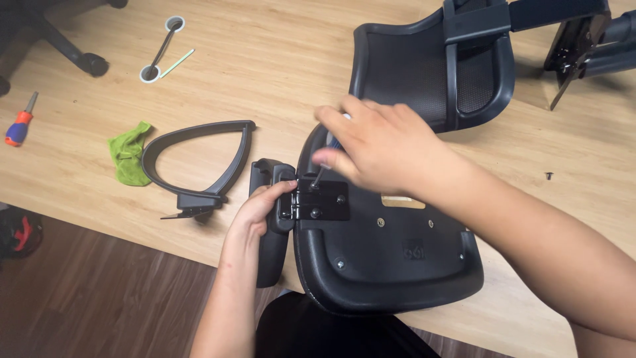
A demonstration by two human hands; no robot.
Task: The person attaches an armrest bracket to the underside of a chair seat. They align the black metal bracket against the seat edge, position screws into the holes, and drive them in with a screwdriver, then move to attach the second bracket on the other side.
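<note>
An upturned black chair seat (391, 255) lies on the wooden table (278, 59), overhanging the near edge. My left hand (260, 211) grips a black armrest (268, 248) and presses its metal bracket (322, 201) against the seat's left side. My right hand (374, 147) is closed around a screwdriver (322, 171), whose tip stands on a screw in the bracket. Most of the tool's handle is hidden by my fingers.
A second black armrest loop (199, 159) lies to the left beside a green cloth (129, 154). A mesh chair backrest (434, 66) sits behind the seat. A red-and-blue screwdriver (20, 122) is at far left, a loose screw (548, 176) at right, a chair mechanism (583, 43) top right.
</note>
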